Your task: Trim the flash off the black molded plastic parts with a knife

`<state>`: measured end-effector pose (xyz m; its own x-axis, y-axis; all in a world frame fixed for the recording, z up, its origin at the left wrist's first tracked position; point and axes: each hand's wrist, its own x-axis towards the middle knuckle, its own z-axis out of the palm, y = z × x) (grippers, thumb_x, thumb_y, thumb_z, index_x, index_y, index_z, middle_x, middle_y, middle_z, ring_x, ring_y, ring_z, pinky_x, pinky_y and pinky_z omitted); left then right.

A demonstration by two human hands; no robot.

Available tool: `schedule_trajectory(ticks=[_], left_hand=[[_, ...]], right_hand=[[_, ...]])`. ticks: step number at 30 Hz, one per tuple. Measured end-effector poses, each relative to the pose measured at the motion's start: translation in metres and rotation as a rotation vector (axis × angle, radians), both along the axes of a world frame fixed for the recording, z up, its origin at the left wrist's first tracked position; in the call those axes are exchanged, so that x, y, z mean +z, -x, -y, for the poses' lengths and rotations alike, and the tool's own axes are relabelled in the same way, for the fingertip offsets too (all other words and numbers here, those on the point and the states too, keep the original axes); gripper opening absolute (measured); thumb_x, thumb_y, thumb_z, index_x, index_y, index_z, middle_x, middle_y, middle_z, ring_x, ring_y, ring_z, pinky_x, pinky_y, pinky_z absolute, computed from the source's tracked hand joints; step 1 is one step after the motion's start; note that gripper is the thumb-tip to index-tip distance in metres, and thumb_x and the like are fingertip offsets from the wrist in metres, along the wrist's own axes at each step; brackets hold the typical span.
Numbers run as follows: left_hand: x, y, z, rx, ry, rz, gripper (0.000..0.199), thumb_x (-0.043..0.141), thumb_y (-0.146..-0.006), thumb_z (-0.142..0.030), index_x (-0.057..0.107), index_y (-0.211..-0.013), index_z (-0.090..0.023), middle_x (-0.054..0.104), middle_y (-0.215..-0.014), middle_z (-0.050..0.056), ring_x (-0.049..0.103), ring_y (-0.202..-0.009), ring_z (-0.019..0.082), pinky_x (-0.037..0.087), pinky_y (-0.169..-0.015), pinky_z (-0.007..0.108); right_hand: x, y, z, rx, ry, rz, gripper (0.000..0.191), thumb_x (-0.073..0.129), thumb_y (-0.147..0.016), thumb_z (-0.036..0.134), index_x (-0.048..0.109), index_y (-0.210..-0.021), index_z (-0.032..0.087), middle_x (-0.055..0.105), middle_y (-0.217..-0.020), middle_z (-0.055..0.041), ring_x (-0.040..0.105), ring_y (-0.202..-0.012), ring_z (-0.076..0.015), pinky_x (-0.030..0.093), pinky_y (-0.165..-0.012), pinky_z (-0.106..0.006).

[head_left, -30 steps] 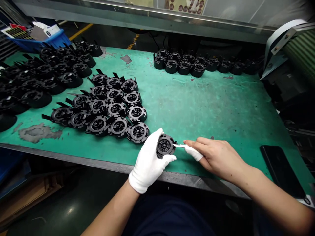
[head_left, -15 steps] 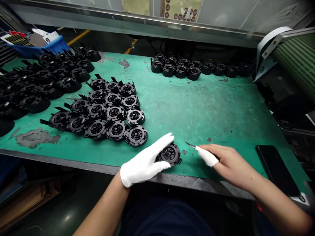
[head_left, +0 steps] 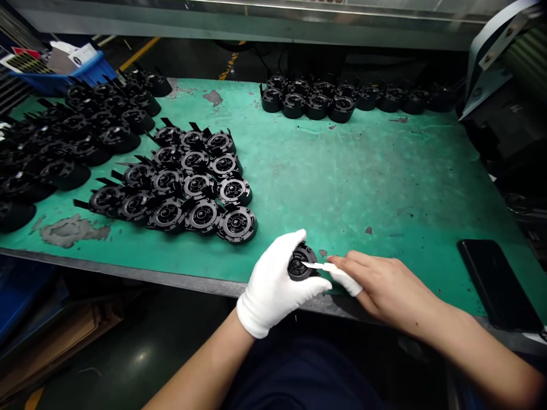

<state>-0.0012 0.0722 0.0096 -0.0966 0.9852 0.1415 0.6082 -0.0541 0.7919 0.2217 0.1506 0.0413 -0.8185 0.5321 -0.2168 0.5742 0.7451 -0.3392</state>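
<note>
My left hand (head_left: 280, 279), in a white glove, is wrapped round a round black plastic part (head_left: 298, 266) near the front edge of the bench. The part's ribbed round face points up toward me. My right hand (head_left: 367, 279) is bare except for a white cover on the thumb, and it grips a small knife (head_left: 314, 265). The blade lies over the face of the black part; whether its tip touches cannot be told. To the left stand rows of similar black parts (head_left: 203, 215), some with upright tabs.
The green bench top (head_left: 342, 188) has worn grey patches. A black phone (head_left: 498, 285) lies at the right. More black parts (head_left: 316, 105) line the back edge and others (head_left: 64, 171) crowd the far left, near a blue bin (head_left: 92, 74). A metal rail (head_left: 256, 23) crosses behind.
My right hand has moved left, bringing the knife blade over the black part. My left hand has shifted slightly right with the part, which now looks turned. The view has tilted down.
</note>
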Motion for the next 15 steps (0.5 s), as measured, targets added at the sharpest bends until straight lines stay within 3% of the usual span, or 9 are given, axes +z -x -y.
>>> schedule_trajectory(ticks=[6, 15], left_hand=[[-0.001, 0.0, -0.001, -0.008, -0.011, -0.012, 0.08, 0.079, -0.074, -0.056, 0.047, -0.138, -0.021, 0.058, -0.136, 0.012, 0.059, -0.125, 0.029, 0.049, -0.11, 0.046], [-0.001, -0.001, -0.001, -0.001, -0.016, -0.011, 0.079, 0.081, -0.073, -0.053, 0.047, -0.137, -0.021, 0.059, -0.135, 0.012, 0.059, -0.124, 0.028, 0.05, -0.109, 0.046]], right_hand=[[0.0, -0.001, 0.015, -0.06, -0.034, 0.063, 0.049, 0.045, -0.091, 0.012, 0.053, -0.138, 0.022, 0.067, -0.103, -0.0065, 0.067, -0.08, -0.0203, 0.049, -0.064, -0.031], [-0.007, -0.003, 0.022, -0.092, 0.0, -0.034, 0.047, 0.041, -0.092, 0.011, 0.052, -0.138, 0.018, 0.066, -0.1, -0.0077, 0.066, -0.083, -0.0223, 0.051, -0.071, -0.034]])
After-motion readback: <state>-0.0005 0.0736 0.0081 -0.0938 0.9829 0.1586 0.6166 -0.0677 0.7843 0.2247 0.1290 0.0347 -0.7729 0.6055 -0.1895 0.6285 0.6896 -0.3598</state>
